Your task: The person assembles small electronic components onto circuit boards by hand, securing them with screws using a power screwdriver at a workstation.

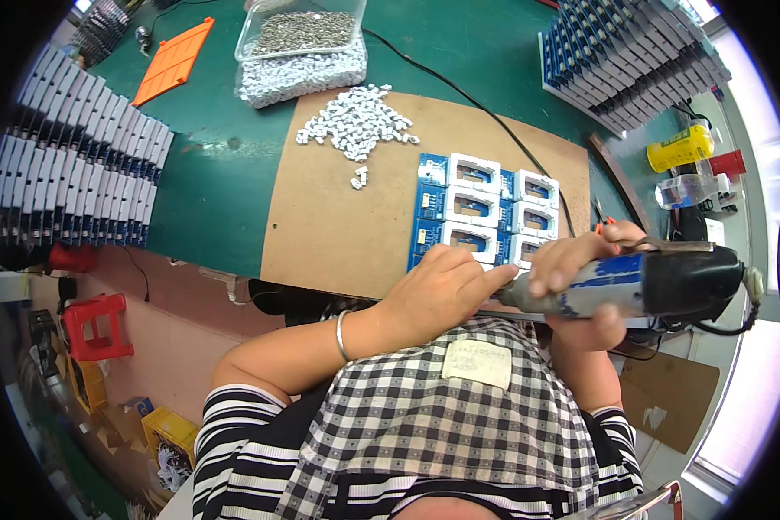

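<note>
My right hand (581, 269) is wrapped round an electric screwdriver (611, 286) with a grey and blue body and a black rear end. The tool lies nearly level, its tip pointing left. At that tip is my left hand (446, 290), fingers drawn together over the near edge of the circuit board. What its fingertips pinch is hidden. The blue circuit board panel (425, 204) carries white rectangular frames (472, 208) in two columns and rests on a brown board (338, 234). Small white plastic pieces (355, 121) lie in a loose pile beyond it.
Clear tubs hold screws (308, 33) and white pieces (303, 74) at the back. Stacked boards stand left (78, 165) and far right (633, 56). An orange tray (175, 61), black cable (494, 117), yellow bottle (680, 149) and clear bottle (689, 191) are on the green table (208, 182).
</note>
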A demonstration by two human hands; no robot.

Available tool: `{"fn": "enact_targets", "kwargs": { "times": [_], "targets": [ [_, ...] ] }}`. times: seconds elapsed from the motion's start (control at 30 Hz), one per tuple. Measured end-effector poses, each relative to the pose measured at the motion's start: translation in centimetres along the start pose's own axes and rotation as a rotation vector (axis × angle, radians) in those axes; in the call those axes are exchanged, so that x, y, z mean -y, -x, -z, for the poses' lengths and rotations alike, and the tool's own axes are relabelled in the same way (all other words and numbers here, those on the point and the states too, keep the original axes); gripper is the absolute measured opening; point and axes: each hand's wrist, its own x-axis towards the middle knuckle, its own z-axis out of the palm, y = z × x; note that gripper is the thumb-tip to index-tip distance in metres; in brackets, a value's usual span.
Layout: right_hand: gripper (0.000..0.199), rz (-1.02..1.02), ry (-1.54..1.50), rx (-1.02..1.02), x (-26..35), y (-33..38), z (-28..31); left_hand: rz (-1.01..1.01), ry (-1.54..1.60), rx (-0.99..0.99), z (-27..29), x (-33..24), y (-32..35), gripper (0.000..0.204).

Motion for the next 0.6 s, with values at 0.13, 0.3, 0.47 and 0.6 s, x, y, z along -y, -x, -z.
{"fn": "enact_targets", "kwargs": {
  "times": [0.13,0.3,0.47,0.6],
  "targets": [
    [0.064,0.168,-0.001,-0.062,0.7,0.6,1.4,-0.031,0.019,-0.045,3.1,1.2,0.3,0.021],
    [0.065,0.226,0.087,-0.053,0.9,1.0,2.7,0.165,-0.475,-0.155,10.3,6.9,1.1,0.014],
    [0.065,0.195,0.063,-0.096,0.8,1.3,2.3,0.254,-0.433,0.009,10.7,8.5,1.3,0.01],
    [0.065,0.156,0.035,-0.06,1.4,1.5,2.4,0.198,-0.511,0.004,10.5,7.8,0.7,0.01]
  ]
}}
